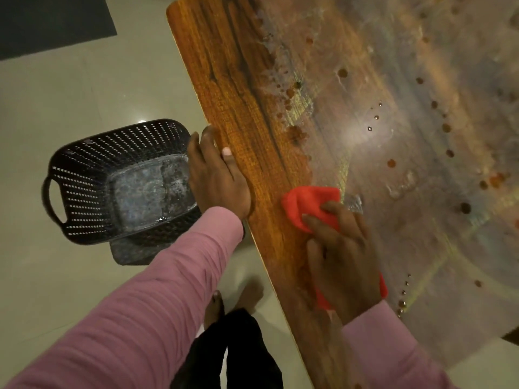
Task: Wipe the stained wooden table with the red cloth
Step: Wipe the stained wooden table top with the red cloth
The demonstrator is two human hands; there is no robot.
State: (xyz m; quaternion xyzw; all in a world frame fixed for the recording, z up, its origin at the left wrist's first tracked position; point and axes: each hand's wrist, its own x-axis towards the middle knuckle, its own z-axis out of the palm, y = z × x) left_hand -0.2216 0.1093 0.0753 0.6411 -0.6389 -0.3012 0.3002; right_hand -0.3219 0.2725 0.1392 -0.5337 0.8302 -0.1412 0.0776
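Observation:
The wooden table [247,88] runs from the top centre down to the lower right. Its left strip looks clean and glossy, while the rest carries a greyish film with several brown spots and droplets [393,164]. My right hand [342,254] presses the bunched red cloth [309,204] onto the table near its left edge, fingers curled over the cloth. My left hand [216,175] lies over the table's left edge, thumb on the top and fingers along the side.
A black perforated plastic basket [84,192] stands on the pale tiled floor left of the table, close to my left hand. A dark mat [50,23] lies at the top left. My feet and dark trousers [233,346] are below the table edge.

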